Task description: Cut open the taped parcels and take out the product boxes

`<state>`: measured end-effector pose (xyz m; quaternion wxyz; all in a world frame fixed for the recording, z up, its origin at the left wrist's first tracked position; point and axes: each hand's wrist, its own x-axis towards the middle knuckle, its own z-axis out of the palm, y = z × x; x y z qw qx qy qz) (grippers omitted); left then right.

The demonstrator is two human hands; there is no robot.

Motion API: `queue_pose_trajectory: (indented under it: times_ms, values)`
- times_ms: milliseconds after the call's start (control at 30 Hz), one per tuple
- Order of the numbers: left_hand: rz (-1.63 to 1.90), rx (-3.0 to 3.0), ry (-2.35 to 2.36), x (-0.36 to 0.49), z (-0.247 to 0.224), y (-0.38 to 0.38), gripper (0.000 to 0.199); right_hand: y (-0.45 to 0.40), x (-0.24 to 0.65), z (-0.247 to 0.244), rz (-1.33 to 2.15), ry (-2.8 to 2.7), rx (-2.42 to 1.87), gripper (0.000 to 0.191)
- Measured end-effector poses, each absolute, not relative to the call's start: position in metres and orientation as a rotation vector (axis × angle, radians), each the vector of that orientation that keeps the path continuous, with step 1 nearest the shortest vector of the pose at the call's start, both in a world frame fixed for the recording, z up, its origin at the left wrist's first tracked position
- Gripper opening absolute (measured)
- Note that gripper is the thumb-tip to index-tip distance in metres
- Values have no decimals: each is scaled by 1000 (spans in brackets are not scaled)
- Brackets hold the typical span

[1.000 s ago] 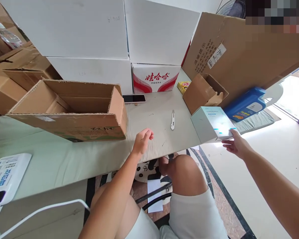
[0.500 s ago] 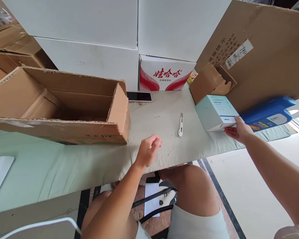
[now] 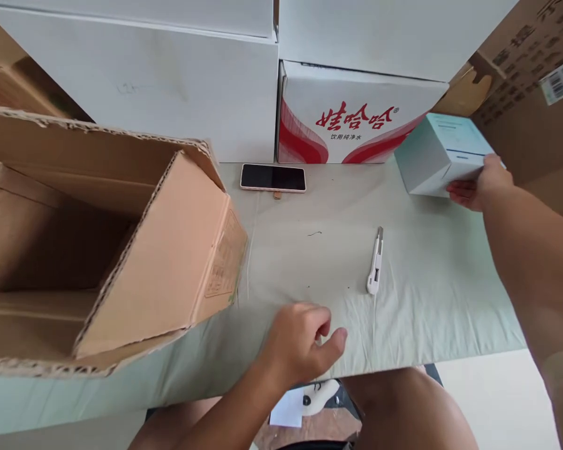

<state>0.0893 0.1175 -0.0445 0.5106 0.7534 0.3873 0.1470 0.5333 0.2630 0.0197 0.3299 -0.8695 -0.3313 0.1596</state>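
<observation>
My right hand [image 3: 483,182] grips a pale blue and white carton [image 3: 455,147] by its near right corner, thumb on the upper edge and fingers against the front face. The carton stands on the cloth-covered table at the back right. Low in the middle, close to the table's front edge, my left hand [image 3: 304,344] is loosely curled, its thumb apart from the index finger and nothing held. A white utility knife [image 3: 375,262] with some blade out lies between my hands.
A large open cardboard box [image 3: 164,262] fills the left side. A phone [image 3: 273,178] lies before stacked white boxes [image 3: 136,81] and a red-and-white water carton [image 3: 361,119]. Behind my right hand stands a big brown cardboard sheet [image 3: 539,144].
The view has moved in closer, and the blue bottle at the right no longer shows. My left thumb has come away from the curled fingers. My right hand still grips the pale carton.
</observation>
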Motion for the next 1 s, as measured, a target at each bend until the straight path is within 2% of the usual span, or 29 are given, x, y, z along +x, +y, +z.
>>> queue_pose_trajectory:
  times_ms: [100, 267, 367, 433, 533, 600, 733, 867, 1000]
  values:
    - [308, 1845, 917, 91, -43, 118, 46, 270, 517, 19, 593, -641, -2211, 76]
    - [340, 1884, 921, 89, -35, 112, 50, 227, 463, 27, 592, -748, -2231, 56]
    - [420, 1923, 914, 81, -29, 104, 50, 186, 410, 51, 514, -1070, -2244, 41]
    - [464, 1942, 909, 72, -27, 100, 51, 162, 365, 74, 420, -1505, -2138, 42]
    - [521, 1967, 905, 54, -27, 97, 48, 142, 286, 110, 98, -2347, -1566, 49]
    - [554, 1985, 919, 42, -27, 96, 46, 147, 234, 125, -110, -2645, -1153, 56]
    - [599, 1997, 957, 22, -28, 98, 46, 183, 157, 129, -261, -2899, -808, 63]
    - [636, 1991, 944, 10, -24, 98, 46, 200, 118, 125, -372, -3123, -699, 51]
    - [602, 2013, 909, 9, -19, 95, 48, 176, 106, 127, -540, -3148, -748, 36]
